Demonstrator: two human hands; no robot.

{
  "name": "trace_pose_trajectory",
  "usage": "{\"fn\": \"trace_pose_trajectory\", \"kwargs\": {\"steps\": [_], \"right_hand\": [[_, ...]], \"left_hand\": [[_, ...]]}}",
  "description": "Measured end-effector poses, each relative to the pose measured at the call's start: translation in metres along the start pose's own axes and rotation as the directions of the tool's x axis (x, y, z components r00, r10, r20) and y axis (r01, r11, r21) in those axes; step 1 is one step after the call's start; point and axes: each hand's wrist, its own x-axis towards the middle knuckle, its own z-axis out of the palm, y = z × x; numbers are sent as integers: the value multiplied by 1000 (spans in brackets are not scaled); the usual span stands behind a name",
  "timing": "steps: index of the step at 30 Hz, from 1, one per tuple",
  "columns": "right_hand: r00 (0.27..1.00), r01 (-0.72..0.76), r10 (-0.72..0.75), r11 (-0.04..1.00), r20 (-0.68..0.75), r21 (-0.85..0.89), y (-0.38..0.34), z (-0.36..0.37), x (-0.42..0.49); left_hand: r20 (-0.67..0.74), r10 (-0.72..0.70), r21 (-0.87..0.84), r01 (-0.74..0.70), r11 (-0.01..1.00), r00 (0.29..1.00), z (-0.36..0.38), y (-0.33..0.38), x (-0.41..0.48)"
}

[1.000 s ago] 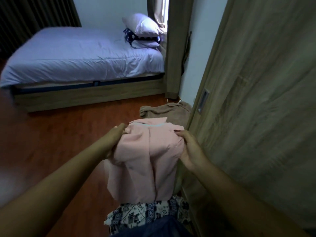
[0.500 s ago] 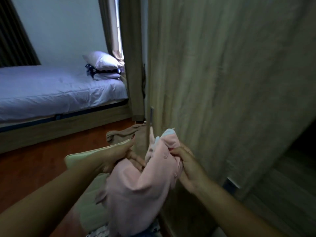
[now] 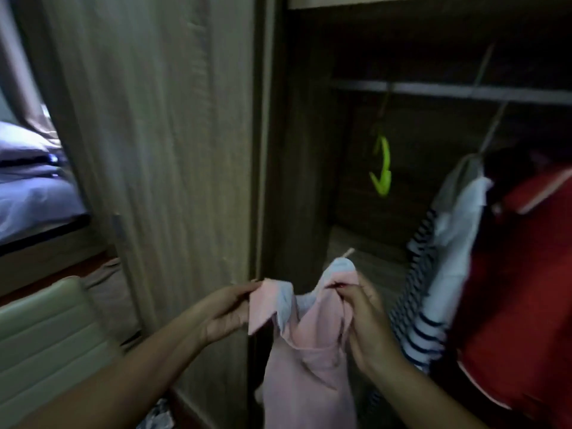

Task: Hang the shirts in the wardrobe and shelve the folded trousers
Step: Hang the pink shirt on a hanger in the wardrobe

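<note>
- We record a pink shirt (image 3: 309,360) held up by both hands in front of the open side of the wardrobe (image 3: 297,150). It sits lower than the rail (image 3: 448,91) and apart from it.
- The left hand (image 3: 226,308) pinches the left collar flap. Its thumb and fingers (image 3: 244,287) are pressed together on the cloth.
- The right hand (image 3: 368,323) grips the opposite edge of the neck opening, with its fingers (image 3: 346,294) curled onto the cloth.
- The collar is spread between the two hands and shows a pale blue lining. The body of the shirt hangs loosely down past the bottom edge of the view.
- A green hanger (image 3: 382,164) hangs bare from the rail, above and beyond the shirt and well apart from it.
- To the right, a striped shirt (image 3: 424,305), a white garment (image 3: 458,236) and a red garment (image 3: 520,289) hang side by side.
- The striped shirt is just beside the right hand. We cannot tell whether they touch.
- The wood-grain door (image 3: 170,134) stands left of the opening, behind the left hand.
- At far left we note a bed (image 3: 37,205) with a pillow (image 3: 21,144).
- A padded pale-green seat (image 3: 46,335) is at lower left.
- A brown cloth (image 3: 105,274) lies on the floor between the seat and the door.
- The view is blurred, so fine detail of the hanging garments is not legible.
</note>
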Motion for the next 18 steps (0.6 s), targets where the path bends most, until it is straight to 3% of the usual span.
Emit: {"fn": "trace_pose_trajectory", "kwargs": {"steps": [5,9,12,14,18], "right_hand": [[967,54,-32,995,-254,82,8,-84,-12],[904,-8,-13,999,-427,-47,38,-128,-18],[896,-134,34,971,-443,-198,47,-141,-22],[923,-219,94,926,-374,-308,50,-143,-21],[932,-358,221,670,-286,-650,51,-127,-13]], "left_hand": [[132,53,-106,-39,994,990,41,-23,13],[244,46,-39,-38,999,969,69,-21,10],[316,-19,64,-1,998,948,84,-9,6],[332,-58,140,12,990,941,91,0,6],[344,-114,273,17,962,932,104,10,-1]]}}
